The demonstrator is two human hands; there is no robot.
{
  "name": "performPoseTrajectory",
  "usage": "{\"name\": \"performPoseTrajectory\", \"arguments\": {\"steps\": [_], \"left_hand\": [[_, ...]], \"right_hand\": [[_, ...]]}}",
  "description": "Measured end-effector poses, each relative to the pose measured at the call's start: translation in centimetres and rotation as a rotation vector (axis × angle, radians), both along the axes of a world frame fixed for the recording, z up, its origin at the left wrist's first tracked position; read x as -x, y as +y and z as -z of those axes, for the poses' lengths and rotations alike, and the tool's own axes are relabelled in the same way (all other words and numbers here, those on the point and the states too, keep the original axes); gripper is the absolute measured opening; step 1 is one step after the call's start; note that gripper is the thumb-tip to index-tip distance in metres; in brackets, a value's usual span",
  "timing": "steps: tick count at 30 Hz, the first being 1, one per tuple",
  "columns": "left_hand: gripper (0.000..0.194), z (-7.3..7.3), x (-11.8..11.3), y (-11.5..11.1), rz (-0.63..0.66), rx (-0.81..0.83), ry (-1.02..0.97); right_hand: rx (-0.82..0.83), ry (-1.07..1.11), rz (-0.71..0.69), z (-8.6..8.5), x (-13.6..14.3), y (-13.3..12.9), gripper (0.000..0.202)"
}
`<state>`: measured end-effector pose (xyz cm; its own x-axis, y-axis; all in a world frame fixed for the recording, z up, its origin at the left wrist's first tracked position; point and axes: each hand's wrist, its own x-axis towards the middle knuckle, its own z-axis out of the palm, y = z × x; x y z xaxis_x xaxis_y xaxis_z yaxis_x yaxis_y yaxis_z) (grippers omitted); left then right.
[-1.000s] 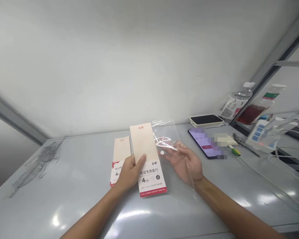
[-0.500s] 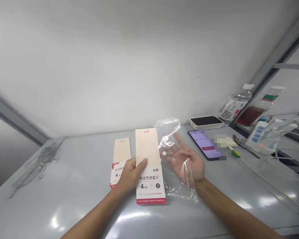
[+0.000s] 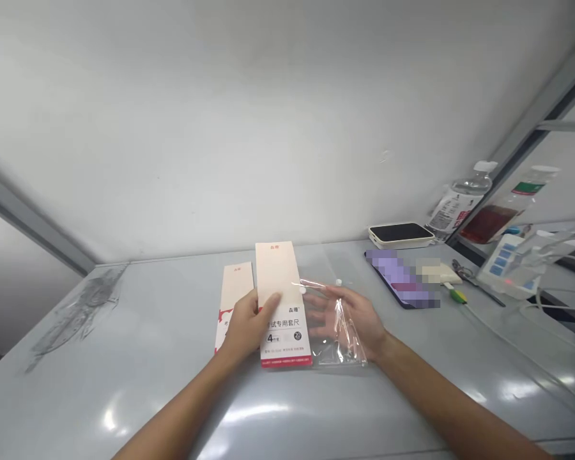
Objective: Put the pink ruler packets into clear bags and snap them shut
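My left hand (image 3: 250,321) grips a cream, white and red card packet (image 3: 276,268) by its left edge, thumb on the front. A similar packet (image 3: 237,281) lies on the table to the left, partly hidden behind that hand. Beside the held packet, on its right, is a clear plastic bag (image 3: 338,345) with a white round button. My right hand (image 3: 347,316) is at the bag with its fingers spread, seen through the film. Whether the fingers are inside or behind the bag is hard to tell.
On the right of the grey table (image 3: 172,396) lie a phone (image 3: 400,281), a pale-cased device (image 3: 401,235), a cream block (image 3: 438,272) with a cable, and keys. Farther right stand two bottles, one clear (image 3: 460,201), one with red liquid (image 3: 491,223), and a power strip (image 3: 510,262).
The held packet has moved slightly up and left. The bag's upper part has dropped from upright, and my right hand has shifted a little left, its fingers now pointing left.
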<state>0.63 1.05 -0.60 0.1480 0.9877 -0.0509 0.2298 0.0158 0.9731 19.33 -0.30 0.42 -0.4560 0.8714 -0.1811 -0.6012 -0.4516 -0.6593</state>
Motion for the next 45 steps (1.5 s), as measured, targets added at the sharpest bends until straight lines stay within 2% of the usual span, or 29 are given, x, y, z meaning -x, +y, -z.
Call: {"name": "performPoseTrajectory", "arguments": {"steps": [7, 11, 13, 17, 20, 24, 31, 34, 37, 40, 45], "left_hand": [[0.040, -0.2, -0.2, 0.0, 0.007, -0.015, -0.036], [0.032, -0.1, -0.6, -0.7, -0.006, -0.079, 0.032], [0.030, -0.2, -0.7, -0.9, 0.036, -0.096, 0.027], [0.034, -0.4, -0.4, -0.7, 0.129, -0.034, -0.114], [0.039, -0.5, 0.0, -0.1, 0.206, 0.038, -0.139], [0.036, -0.6, 0.4, 0.5, 0.308, 0.128, -0.170], [0.031, 0.4, 0.4, 0.7, 0.160, 0.161, -0.157], [0.032, 0.0, 0.3, 0.5, 0.190, 0.183, -0.175], [0.032, -0.7, 0.3, 0.3, 0.280, 0.177, -0.212], [0.029, -0.7, 0.3, 0.2, 0.326, 0.176, -0.149], [0.037, 0.3, 0.5, 0.1, 0.122, 0.174, 0.141]], "right_hand": [[-0.064, -0.062, -0.096, 0.0, 0.5, -0.5, 0.036], [-0.093, -0.180, -0.047, 0.8, 0.9, -0.7, 0.033], [-0.097, -0.253, -0.001, 1.2, 0.9, -0.7, 0.031], [-0.109, -0.375, 0.048, 1.4, 0.8, -0.5, 0.030], [-0.139, -0.429, 0.024, 1.2, 0.7, -0.5, 0.031], [-0.200, -0.484, -0.016, 0.9, 0.4, -0.5, 0.033], [-0.309, -0.521, 0.002, 0.5, 0.3, -0.5, 0.033], [-0.298, -0.534, 0.028, 0.6, 0.3, -0.5, 0.035], [-0.274, -0.550, 0.092, 0.7, 0.2, -0.3, 0.036], [-0.278, -0.574, 0.122, 0.8, 0.2, -0.2, 0.036], [-0.370, -0.623, 0.074, 1.3, 0.7, -0.3, 0.031]]}}
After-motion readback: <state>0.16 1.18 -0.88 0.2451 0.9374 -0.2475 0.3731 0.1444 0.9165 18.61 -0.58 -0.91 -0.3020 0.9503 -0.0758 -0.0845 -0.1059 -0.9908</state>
